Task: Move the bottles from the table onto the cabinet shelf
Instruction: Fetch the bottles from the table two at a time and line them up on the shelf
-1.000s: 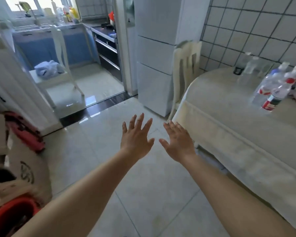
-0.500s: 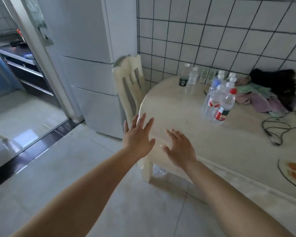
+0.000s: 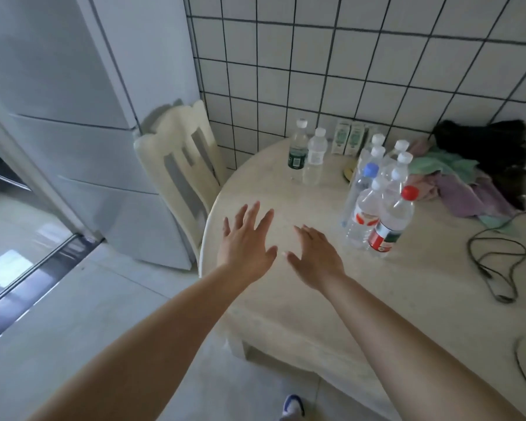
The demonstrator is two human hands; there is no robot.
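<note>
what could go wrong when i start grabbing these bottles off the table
1. The red-capped bottle stands packed against the other bottles in the cluster; pulling one out may topple its neighbours.
2. The black cable lies loose just right of the cluster, so a bottle or the right hand might snag it.
3. Both hands are empty; the left hand reaching for the far pair could tip them.
</note>
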